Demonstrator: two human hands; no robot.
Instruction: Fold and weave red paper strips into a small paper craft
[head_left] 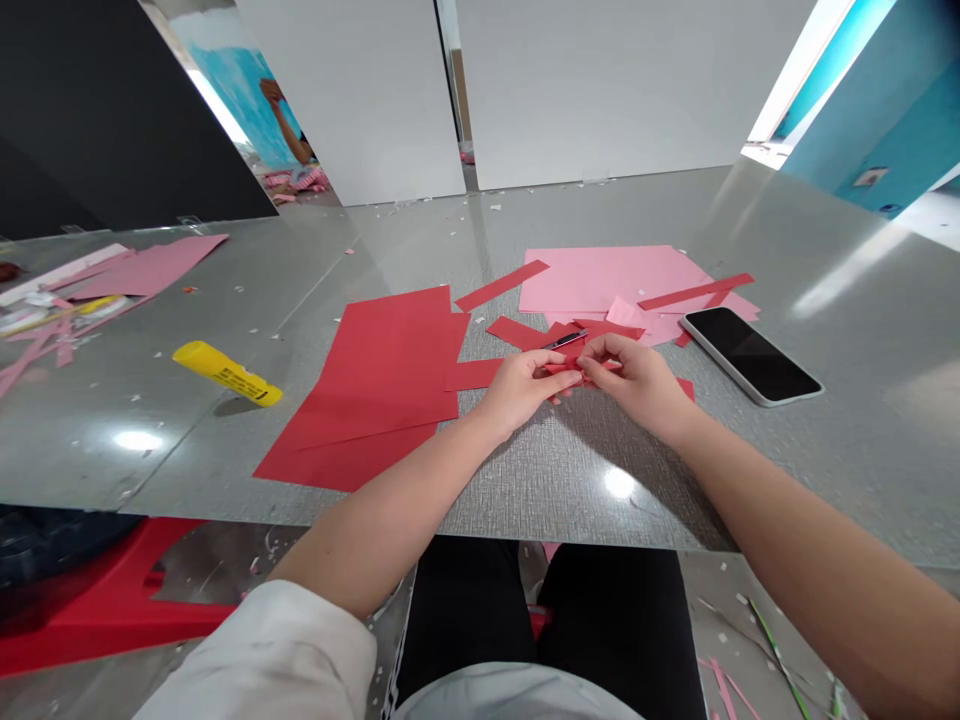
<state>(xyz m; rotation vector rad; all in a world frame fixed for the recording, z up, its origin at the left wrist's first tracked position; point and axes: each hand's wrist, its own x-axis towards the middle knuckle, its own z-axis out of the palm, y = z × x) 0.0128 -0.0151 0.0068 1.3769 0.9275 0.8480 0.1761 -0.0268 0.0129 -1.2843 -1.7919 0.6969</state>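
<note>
Between my left hand [521,388] and my right hand [626,385], the fingertips of both pinch a small folded piece of red paper [576,368]. Just beyond them, a slim black-and-silver tool [564,340], possibly a craft knife, rests on red paper strips [514,333]. Large red paper sheets [367,390] lie left of my left hand. A pink paper sheet [600,280] lies farther ahead, under more red strips. My fingers hide part of the small red piece.
A black smartphone [750,355] and a yellow glue stick [227,373] lie on the grey table [750,480], which is dotted with paper scraps. Pink offcuts [142,270] lie at far left. A co-worker's raised hand [271,92] shows beyond white panels [600,90].
</note>
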